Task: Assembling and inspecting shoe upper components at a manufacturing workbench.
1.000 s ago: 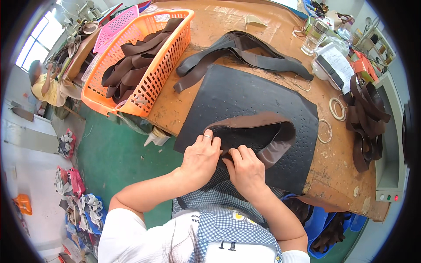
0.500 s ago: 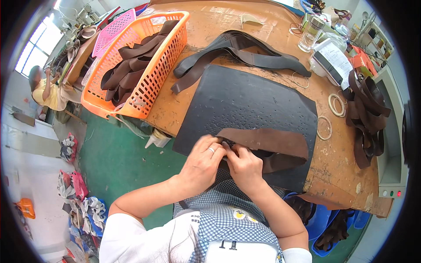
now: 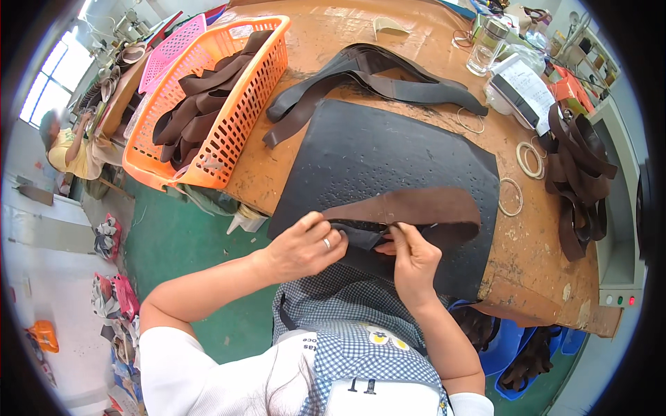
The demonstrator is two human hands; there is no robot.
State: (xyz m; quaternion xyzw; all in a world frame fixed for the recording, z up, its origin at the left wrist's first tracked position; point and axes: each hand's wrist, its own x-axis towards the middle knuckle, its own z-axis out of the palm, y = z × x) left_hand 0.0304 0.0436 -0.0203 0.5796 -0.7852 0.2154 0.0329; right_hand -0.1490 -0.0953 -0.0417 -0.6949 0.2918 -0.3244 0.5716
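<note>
A wide brown leather strap (image 3: pixel 416 206) is looped over the near part of a black mat (image 3: pixel 388 149) pricked with many small holes. My left hand (image 3: pixel 309 244), with a ring on one finger, is closed on the strap's left end, where a dark inner face shows. My right hand (image 3: pixel 414 258) pinches the strap's near edge a little farther right, thumb and forefinger together. Between the hands the dark face of the strap lies bent open. The rest of the loop curves round to the right and rests on the mat.
An orange basket (image 3: pixel 229 149) of brown straps stands at the table's left, by a pink basket (image 3: pixel 170 52). More straps (image 3: pixel 374 80) lie behind the mat and hang at the right (image 3: pixel 579 184). Rings (image 3: pixel 531 161), a glass jar (image 3: pixel 485 48) and papers (image 3: pixel 524 90) are at the right. Another person (image 3: pixel 73 149) sits far left.
My hands, close together before, have moved apart: the left one leftward, the right one rightward. The strap between them is spread more, and its loop has shifted slightly away from me.
</note>
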